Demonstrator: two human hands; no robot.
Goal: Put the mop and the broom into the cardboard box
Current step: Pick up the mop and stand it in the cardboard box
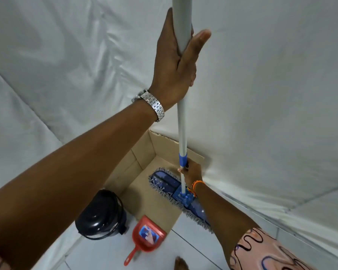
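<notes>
The mop has a long grey handle [182, 121] with a blue collar and a flat blue head [168, 183] fringed in grey. It stands upright, its head resting partly inside the open cardboard box [142, 154] and sticking out over the box's near right edge. My left hand [176, 63], with a metal watch on the wrist, grips the handle high up. My right hand [191, 173], with an orange thread band, holds the thin lower shaft just below the blue collar. No broom is in view.
A dark round bin [100, 213] with a lid stands left of the box. A red dustpan [146, 236] lies on the white tiled floor in front of the box. White sheeting covers the walls around the corner. A bare foot [180, 264] shows at the bottom.
</notes>
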